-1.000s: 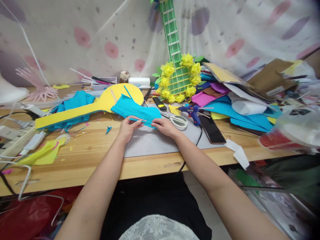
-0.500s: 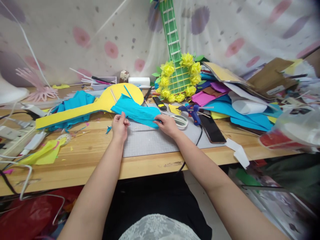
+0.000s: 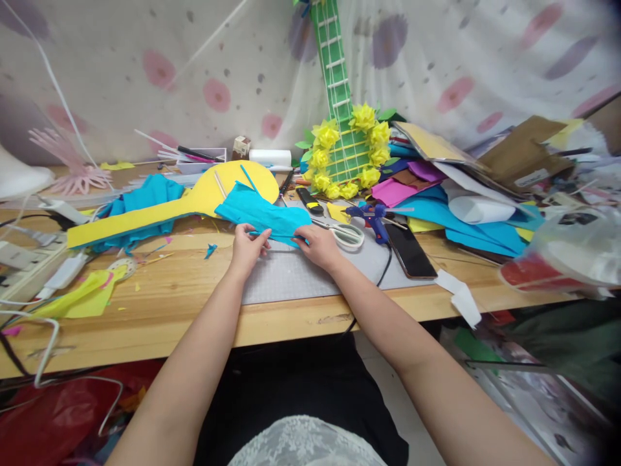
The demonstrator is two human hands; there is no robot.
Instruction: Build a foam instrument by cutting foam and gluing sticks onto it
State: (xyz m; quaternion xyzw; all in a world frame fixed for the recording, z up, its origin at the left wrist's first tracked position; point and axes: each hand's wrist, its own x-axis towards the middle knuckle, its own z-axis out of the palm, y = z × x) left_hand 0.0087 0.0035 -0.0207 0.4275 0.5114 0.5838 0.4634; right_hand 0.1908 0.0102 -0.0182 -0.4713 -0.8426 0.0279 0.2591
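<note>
A strip of blue crepe paper [image 3: 264, 213] lies over the grey cutting mat [image 3: 295, 278], its left part overlapping a yellow guitar-shaped cutout [image 3: 204, 194]. My left hand [image 3: 249, 248] pinches the near edge of the paper between thumb and fingers. At its right end, my right hand [image 3: 316, 246] grips the same near edge, fingers closed. White-handled scissors [image 3: 350, 237] lie just beyond my right hand, blades partly hidden. Two thin sticks, one pale and one blue, rest on the yellow cutout.
A blue glue gun [image 3: 371, 217] and a black phone [image 3: 410, 249] lie to the right. Behind stands a green paper guitar [image 3: 347, 155] with yellow flowers. Coloured paper [image 3: 451, 220] is heaped at right, beside a plastic cup [image 3: 557, 259]. Cables and a power strip [image 3: 36, 262] occupy the left.
My left hand has slid right along the paper's near edge, closer to my right hand. The near edge now looks folded up between the hands.
</note>
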